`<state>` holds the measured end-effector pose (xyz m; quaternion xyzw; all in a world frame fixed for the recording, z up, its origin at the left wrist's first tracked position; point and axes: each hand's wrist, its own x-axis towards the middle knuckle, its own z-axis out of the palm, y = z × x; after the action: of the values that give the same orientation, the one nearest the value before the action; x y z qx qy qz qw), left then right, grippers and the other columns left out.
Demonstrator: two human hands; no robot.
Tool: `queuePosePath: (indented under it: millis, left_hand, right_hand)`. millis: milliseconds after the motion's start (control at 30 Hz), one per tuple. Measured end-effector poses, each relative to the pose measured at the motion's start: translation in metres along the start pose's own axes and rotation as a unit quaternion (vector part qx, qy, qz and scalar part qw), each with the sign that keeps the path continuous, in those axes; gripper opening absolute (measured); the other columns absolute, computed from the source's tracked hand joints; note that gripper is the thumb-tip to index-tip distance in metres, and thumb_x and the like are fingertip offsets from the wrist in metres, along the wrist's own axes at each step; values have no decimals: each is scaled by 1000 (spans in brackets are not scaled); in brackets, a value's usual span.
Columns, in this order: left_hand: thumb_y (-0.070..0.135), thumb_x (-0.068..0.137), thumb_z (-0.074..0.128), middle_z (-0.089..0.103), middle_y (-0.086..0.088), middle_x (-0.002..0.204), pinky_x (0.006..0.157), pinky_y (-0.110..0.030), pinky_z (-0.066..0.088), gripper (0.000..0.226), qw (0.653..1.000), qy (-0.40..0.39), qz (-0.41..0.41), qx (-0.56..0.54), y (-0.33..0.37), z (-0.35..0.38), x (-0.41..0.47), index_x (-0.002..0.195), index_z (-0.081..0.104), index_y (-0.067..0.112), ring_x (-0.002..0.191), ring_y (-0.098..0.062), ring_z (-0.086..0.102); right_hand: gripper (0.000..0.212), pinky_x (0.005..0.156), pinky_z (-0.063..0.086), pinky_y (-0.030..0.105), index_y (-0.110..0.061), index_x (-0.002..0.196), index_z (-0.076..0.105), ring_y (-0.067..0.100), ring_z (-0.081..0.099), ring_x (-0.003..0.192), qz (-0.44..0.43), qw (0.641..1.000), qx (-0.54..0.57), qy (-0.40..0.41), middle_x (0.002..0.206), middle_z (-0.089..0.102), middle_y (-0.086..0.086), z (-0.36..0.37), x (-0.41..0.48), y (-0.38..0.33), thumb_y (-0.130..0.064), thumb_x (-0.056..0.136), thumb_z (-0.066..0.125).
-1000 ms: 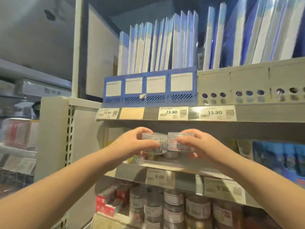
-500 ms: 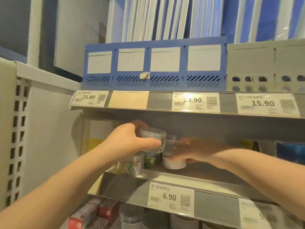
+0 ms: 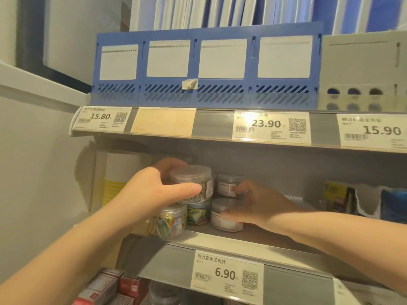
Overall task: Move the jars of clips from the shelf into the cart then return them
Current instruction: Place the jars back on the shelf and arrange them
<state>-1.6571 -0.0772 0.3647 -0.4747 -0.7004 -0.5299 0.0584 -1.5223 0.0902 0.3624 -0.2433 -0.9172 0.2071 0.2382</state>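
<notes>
Now five clip jars show on the middle shelf (image 3: 167,256). The left hand (image 3: 145,192) grips the silver-clip jar (image 3: 193,178), which sits stacked on the lower ones. The right hand (image 3: 262,205) cups the white-labelled jar (image 3: 222,223), which stands on the shelf, with the thumb across its front. Four price tags are readable: three on the rail above the jars and one, the 6.90 tag (image 3: 226,275), on the rail below.

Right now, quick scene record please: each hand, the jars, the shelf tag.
left hand: grips silver-clip jar, on or just above the green-clip jar
right hand: fingers on red-labelled jar, which stands on the shelf; grip unclear
other jars: coloured-clip jar at front left; rear labelled jar behind
price tag: reads 6.90, on the shelf edge below the jars
</notes>
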Motion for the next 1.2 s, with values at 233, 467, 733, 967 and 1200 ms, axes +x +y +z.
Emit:
queuePosePath:
  millis: [233, 467, 733, 967, 1200]
  left_hand:
    - [50, 65, 78, 66, 18, 88, 58, -7, 46, 43, 999, 23, 29, -5, 16, -2, -2, 100, 56, 39, 77, 5, 62]
    - [56, 57, 71, 68, 17, 85, 66, -16, 49, 46, 995, -3, 72, 68, 37, 20, -2, 97, 62, 35, 77, 5, 61]
    - [46, 59, 80, 62, 17, 92, 80, -22, 50, 48, 990, 86, 112, 23, 24, 29, 1, 101, 58, 38, 85, 3, 59]
    - [32, 70, 60, 63, 14, 79, 74, -20, 45, 12, 954, 233, 190, -9, 4, 20, 6, 80, 58, 37, 78, -2, 58]
    - [33, 66, 45, 65, 17, 80, 68, -6, 40, 19, 942, 239, 231, -49, -3, 22, 5, 77, 60, 35, 75, 4, 57]
  right_hand:
    - [15, 87, 45, 24, -34, 93, 60, 7, 60, 95, -48, 991, 110, 59, 93, 63, -15, -37, -5, -33, -47, 87, 56]
    - [55, 108, 38, 34, -30, 105, 68, 5, 59, 111, -114, 971, 164, -131, 114, 66, -14, -40, -27, -42, -60, 60, 72]
    - [45, 91, 52, 30, -29, 109, 60, 17, 60, 105, -12, 991, 133, -29, 118, 62, 0, -35, -10, -30, -50, 71, 70]
    - [53, 76, 54, 22, -27, 114, 50, 9, 56, 101, 21, 993, 113, 3, 115, 54, -6, -23, 5, -16, -46, 71, 74]
    - [62, 93, 49, 36, -29, 114, 51, 10, 56, 102, 22, 998, 31, 53, 109, 57, -10, -19, 11, -12, -64, 65, 67]
